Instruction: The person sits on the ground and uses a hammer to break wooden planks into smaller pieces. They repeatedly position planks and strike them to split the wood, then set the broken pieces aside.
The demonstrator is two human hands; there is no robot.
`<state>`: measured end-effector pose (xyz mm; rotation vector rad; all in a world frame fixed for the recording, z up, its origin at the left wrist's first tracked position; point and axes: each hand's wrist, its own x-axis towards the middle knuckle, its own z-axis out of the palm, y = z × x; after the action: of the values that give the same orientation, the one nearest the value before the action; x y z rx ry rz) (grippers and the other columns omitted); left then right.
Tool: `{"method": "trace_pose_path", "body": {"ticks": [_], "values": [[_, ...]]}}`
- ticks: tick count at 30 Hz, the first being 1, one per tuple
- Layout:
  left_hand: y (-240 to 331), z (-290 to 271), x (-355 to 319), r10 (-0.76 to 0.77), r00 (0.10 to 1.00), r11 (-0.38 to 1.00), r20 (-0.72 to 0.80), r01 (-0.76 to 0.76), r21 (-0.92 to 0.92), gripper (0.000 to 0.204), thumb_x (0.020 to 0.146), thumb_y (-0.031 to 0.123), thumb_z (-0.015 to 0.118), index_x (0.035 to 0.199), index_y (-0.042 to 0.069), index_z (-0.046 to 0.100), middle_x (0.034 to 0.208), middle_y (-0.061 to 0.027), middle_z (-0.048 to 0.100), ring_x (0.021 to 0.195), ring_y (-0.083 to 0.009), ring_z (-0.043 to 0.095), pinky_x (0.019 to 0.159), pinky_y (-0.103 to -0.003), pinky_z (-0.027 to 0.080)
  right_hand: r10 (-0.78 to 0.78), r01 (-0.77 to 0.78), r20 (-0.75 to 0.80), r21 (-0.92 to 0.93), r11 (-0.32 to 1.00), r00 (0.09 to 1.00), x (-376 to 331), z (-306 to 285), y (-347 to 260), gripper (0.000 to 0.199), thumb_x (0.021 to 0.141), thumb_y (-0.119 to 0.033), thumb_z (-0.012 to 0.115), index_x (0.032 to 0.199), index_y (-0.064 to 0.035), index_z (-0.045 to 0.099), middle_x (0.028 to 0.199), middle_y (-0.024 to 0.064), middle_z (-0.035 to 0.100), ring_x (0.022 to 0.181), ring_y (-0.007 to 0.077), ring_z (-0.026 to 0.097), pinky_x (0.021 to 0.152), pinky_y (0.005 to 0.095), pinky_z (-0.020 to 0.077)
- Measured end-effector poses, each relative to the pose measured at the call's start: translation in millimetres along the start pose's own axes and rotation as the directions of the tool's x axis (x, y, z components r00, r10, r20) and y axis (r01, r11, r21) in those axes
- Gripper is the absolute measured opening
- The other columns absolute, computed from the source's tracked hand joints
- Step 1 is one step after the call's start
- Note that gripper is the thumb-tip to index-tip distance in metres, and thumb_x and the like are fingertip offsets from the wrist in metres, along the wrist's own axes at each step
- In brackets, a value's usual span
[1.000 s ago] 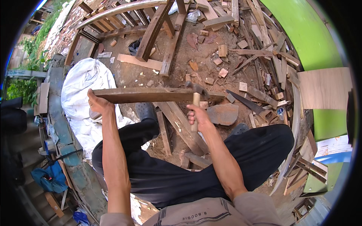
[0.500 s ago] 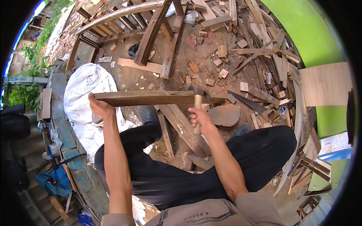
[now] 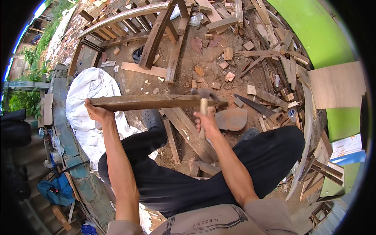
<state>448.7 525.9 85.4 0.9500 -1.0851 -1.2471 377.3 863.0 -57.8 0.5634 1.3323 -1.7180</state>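
Note:
My left hand (image 3: 99, 112) is wrapped round the left end of a long brown wooden plank (image 3: 145, 102), which lies level across the view. In my right hand (image 3: 206, 122) is a claw hammer (image 3: 204, 102), gripped by its pale wooden handle. The dark hammer head is at the plank's right part; whether it touches the wood I cannot tell. Below that end of the plank sits a flat reddish stone block (image 3: 232, 119). A thick timber (image 3: 188, 131) lies slanted on the ground between my legs.
A white sack (image 3: 90, 88) lies beside my left hand. To the right rests a handsaw (image 3: 254, 106) near scattered wood offcuts (image 3: 251, 89). A slatted wooden frame (image 3: 156, 39) stands ahead. Bright green panels (image 3: 317, 31) line the right side, and a low concrete edge (image 3: 66, 117) runs at left.
The plank has shifted slightly left with my left hand. My right hand and the hammer have also moved a little left, staying at the plank's right part.

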Motion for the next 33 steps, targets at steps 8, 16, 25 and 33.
{"method": "trace_pose_path", "body": {"ticks": [8, 16, 25, 33], "values": [[64.2, -43.1, 3.6, 0.067, 0.958, 0.939, 0.280, 0.034, -0.343, 0.041, 0.079, 0.054, 0.060, 0.084, 0.014, 0.052, 0.076, -0.0021, 0.053, 0.070, -0.0196, 0.057, 0.066, -0.036, 0.049, -0.070, 0.177, -0.462, 0.192, 0.965, 0.884, 44.0, -45.1, 6.9, 0.048, 0.079, -0.038, 0.081, 0.092, 0.0002, 0.055, 0.068, 0.0097, 0.060, 0.041, 0.0164, 0.049, 0.035, 0.0301, 0.0409], [108.1, -90.2, -23.4, 0.244, 0.790, 0.775, 0.562, 0.190, -0.602, 0.043, 0.078, 0.048, 0.064, 0.094, 0.010, 0.055, 0.076, -0.0045, 0.056, 0.071, -0.0195, 0.060, 0.069, -0.036, 0.051, -0.116, 0.272, -0.474, 0.276, 0.922, 0.873, 30.1, -18.6, -32.2, 0.054, 0.073, -0.042, 0.085, 0.088, 0.0021, 0.058, 0.077, 0.0092, 0.059, 0.044, 0.0172, 0.050, 0.036, 0.0302, 0.0406], [107.7, -115.8, -49.5, 0.050, 0.923, 0.880, 0.382, 0.140, -0.453, 0.060, 0.079, 0.042, 0.065, 0.125, 0.006, 0.048, 0.117, -0.0153, 0.057, 0.119, -0.0292, 0.051, 0.103, -0.045, 0.037, -0.246, 0.487, -0.486, 0.467, 0.738, 0.838, 13.1, -21.7, -91.3, 0.027, 0.078, -0.015, 0.077, 0.089, 0.0006, 0.059, 0.070, 0.0074, 0.059, 0.048, 0.0143, 0.051, 0.039, 0.0292, 0.0425], [89.3, -26.6, -108.3, -0.010, 0.759, 0.795, 0.651, -0.389, 0.466, 0.048, 0.093, 0.029, 0.064, 0.130, 0.000, 0.054, 0.125, -0.0165, 0.061, 0.114, -0.0236, 0.058, 0.098, -0.035, 0.046, -0.754, 0.780, -0.234, 0.321, 0.536, 0.614, -52.7, -25.6, -159.2, 0.030, 0.085, -0.017, 0.074, 0.102, -0.0011, 0.055, 0.076, 0.0049, 0.057, 0.045, 0.0112, 0.049, 0.037, 0.0268, 0.0431]]}}
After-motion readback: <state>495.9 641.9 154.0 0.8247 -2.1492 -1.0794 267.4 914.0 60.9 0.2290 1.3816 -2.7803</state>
